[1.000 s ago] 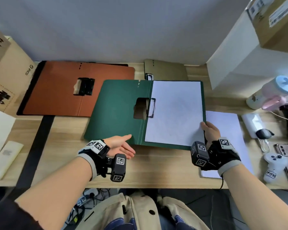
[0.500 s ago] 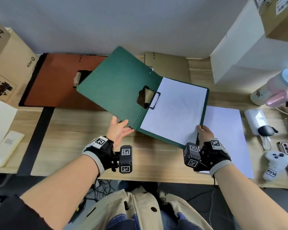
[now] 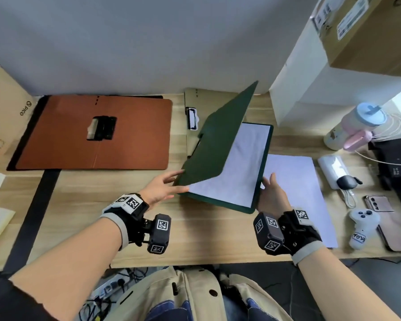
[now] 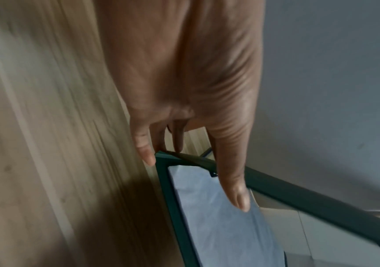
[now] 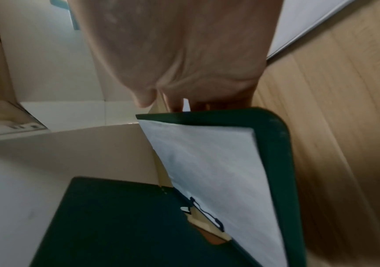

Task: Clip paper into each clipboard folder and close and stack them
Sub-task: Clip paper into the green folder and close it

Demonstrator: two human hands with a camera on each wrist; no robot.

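A green clipboard folder point(image 3: 218, 147) lies mid-table, half shut, its cover raised and leaning right over the clipped white sheet point(image 3: 236, 172). My left hand point(image 3: 164, 184) touches the cover's near corner with straight fingers. In the left wrist view the thumb point(image 4: 232, 180) lies over the cover's edge point(image 4: 298, 195). My right hand point(image 3: 272, 193) stands straight-fingered against the board's right edge. In the right wrist view its fingers pass behind the board point(image 5: 275, 162), and the clip point(image 5: 207, 215) holds the paper point(image 5: 218, 171). An open brown folder point(image 3: 97, 133) lies at the left, and a tan folder point(image 3: 202, 98) behind.
Loose white paper point(image 3: 296, 181) lies just right of the green folder. A white box point(image 3: 322, 89) and a cardboard box point(image 3: 368, 31) rise at the back right. A bottle point(image 3: 357, 126), power bank point(image 3: 333, 167), phone point(image 3: 384, 205) and controller point(image 3: 361, 225) crowd the right edge.
The green cover went from flat on the table to raised, then past upright toward the right. My left hand followed it rightward. My right hand stayed at the board's right edge.
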